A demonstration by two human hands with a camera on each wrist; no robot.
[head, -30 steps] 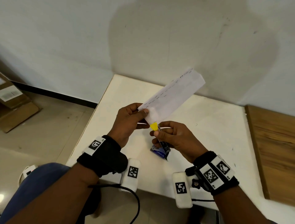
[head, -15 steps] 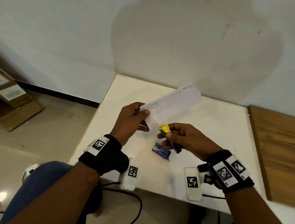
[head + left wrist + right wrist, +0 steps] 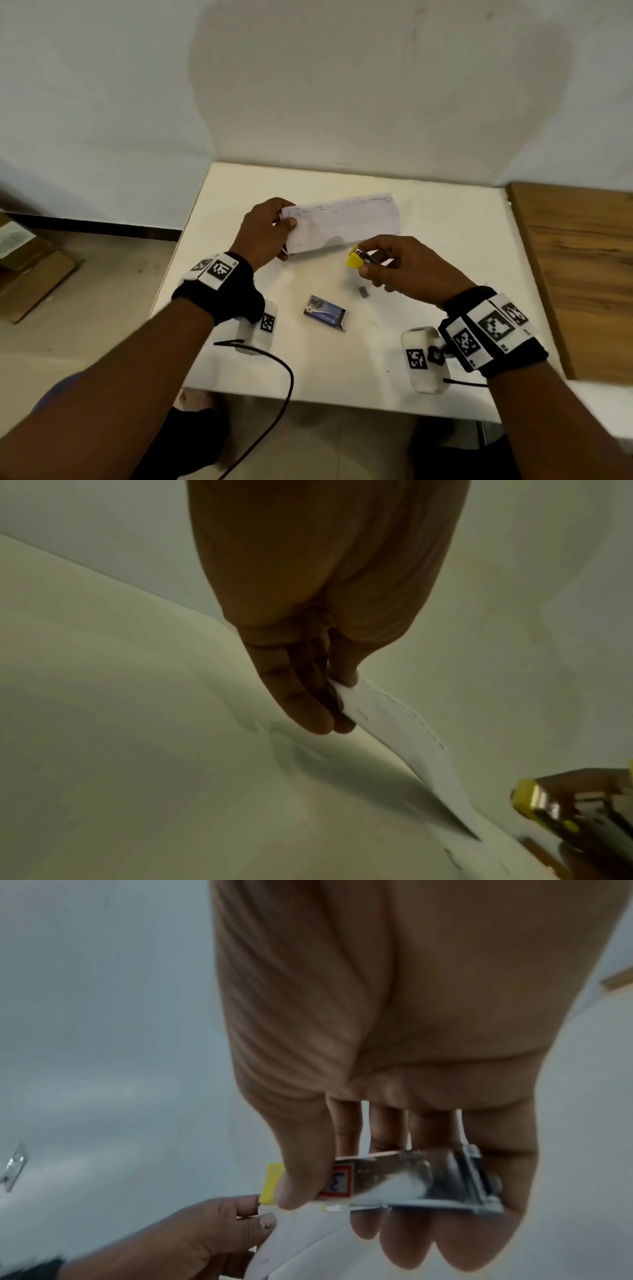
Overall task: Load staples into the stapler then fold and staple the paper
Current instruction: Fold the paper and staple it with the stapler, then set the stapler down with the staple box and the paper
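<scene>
A folded white paper (image 3: 342, 222) with a row of staples along its top edge lies low over the white table (image 3: 428, 359). My left hand (image 3: 270, 229) pinches its left end between thumb and fingers (image 3: 308, 712); the paper (image 3: 404, 731) runs away from them. My right hand (image 3: 394, 267) grips a small metal stapler (image 3: 359, 258) with a yellow tip, just right of and below the paper's lower edge. In the right wrist view the thumb presses on top of the stapler (image 3: 411, 1180) and the fingers curl underneath.
A small blue staple box (image 3: 324, 312) lies on the table near the front middle. A short strip of staples (image 3: 363, 292) lies just behind it. A wooden board (image 3: 582, 267) lies along the table's right side. A cardboard box (image 3: 27, 267) sits on the floor, left.
Both hands have come down toward the table. The paper has swung from tilted up to nearly level, and the stapler has drawn away from its lower edge to the right.
</scene>
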